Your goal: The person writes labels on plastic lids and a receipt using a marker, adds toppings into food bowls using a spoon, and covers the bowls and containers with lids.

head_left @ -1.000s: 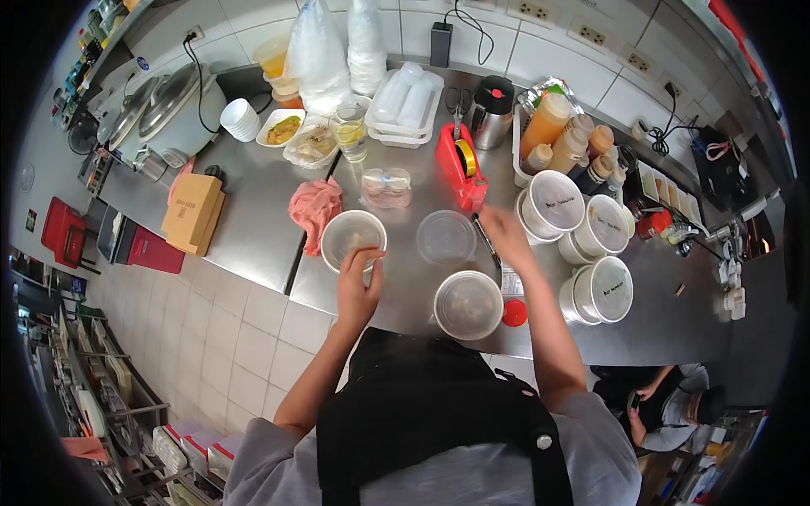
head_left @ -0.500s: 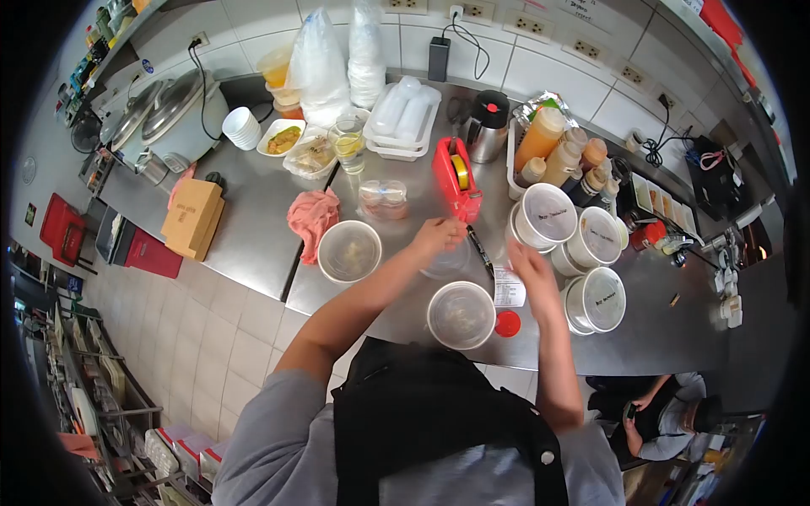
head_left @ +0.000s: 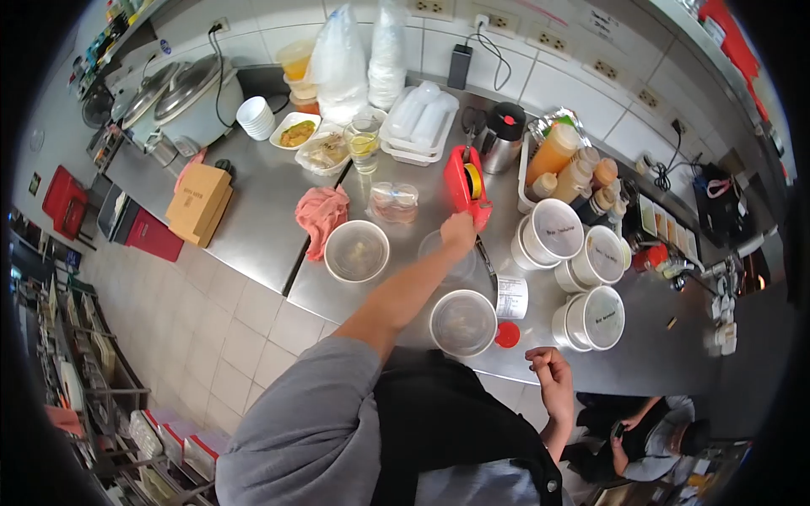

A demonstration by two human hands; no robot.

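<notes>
My left hand [head_left: 458,231] is closed at the front end of a red tape dispenser [head_left: 462,181] with a yellow roll; the fingertips are partly hidden. Below the table's front edge, my right hand [head_left: 553,379] has its fingers curled together, and anything in them is too small to make out. Between my arms stands a lidded round tub [head_left: 463,323], beside a small red disc [head_left: 507,335] and a printed paper slip [head_left: 512,298]. A black marker [head_left: 487,263] lies above the slip. Under my left forearm is a clear round lid [head_left: 439,249]. Another lidded tub [head_left: 358,251] stands further left.
Stacked white tubs [head_left: 596,317] with handwriting on their lids stand at right, below sauce bottles [head_left: 553,156]. A pink cloth [head_left: 321,221], cardboard box [head_left: 199,205] and rice cookers [head_left: 194,101] are left. Another person [head_left: 645,438] is at lower right.
My right hand has drawn back from beside the tubs to below the table edge. My left hand stays at the tape dispenser, and the slip's edge now curls up. The view has shifted slightly.
</notes>
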